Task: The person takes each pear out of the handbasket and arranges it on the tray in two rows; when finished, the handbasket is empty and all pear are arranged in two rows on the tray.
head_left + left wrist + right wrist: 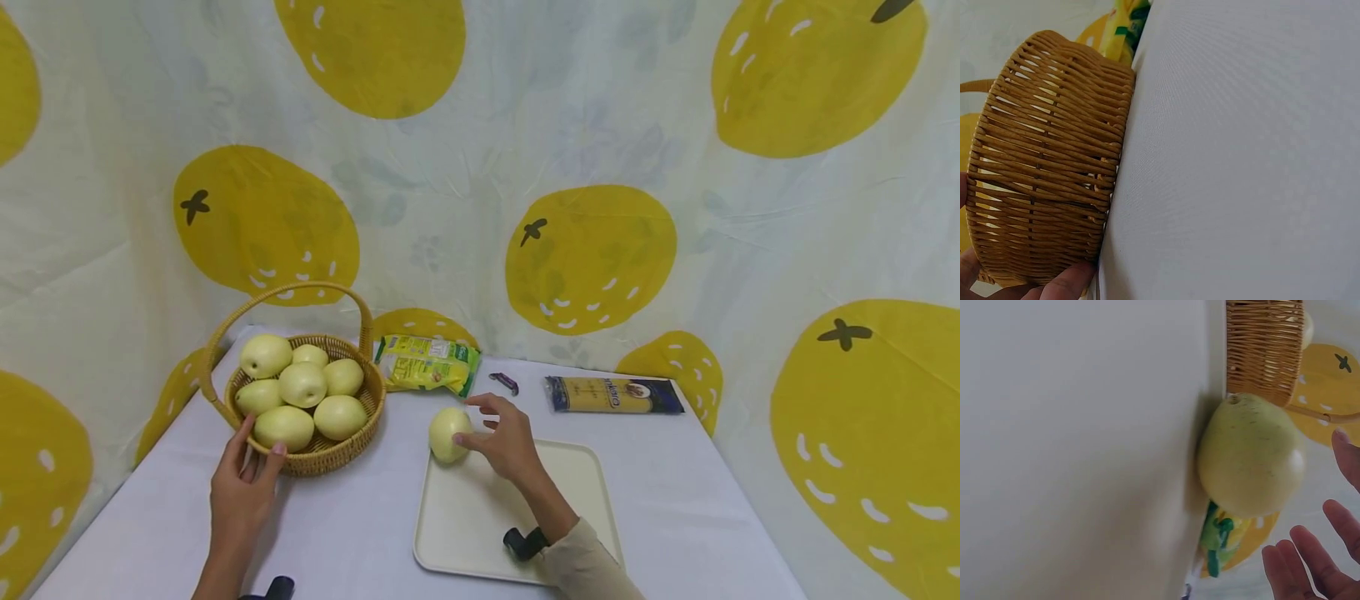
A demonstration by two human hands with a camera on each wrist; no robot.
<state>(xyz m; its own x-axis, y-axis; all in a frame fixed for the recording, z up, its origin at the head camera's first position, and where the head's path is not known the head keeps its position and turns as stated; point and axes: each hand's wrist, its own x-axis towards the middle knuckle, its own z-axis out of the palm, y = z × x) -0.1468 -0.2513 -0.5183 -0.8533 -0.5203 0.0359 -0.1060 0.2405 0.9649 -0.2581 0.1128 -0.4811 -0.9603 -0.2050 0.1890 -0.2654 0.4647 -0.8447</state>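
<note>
A wicker basket [330,457] with an arched handle stands at the left, filled with several pale yellow-green pears [303,384]. My left hand [243,492] holds its near side, thumb at the rim and fingers against the lower wall, as the left wrist view shows of the basket [1054,162]. A single pear [447,435] sits on the far left corner of the cream tray [465,542]. Beside it is my right hand [504,437], fingers spread. In the right wrist view the fingers [1319,562] stand apart from this pear [1250,456].
Behind the tray lie a yellow-green packet [427,365], a small purple wrapped sweet [505,382] and a blue and yellow pasta pack [615,395]. White cloth [675,500] covers the table. A fruit-print curtain [450,183] hangs behind it.
</note>
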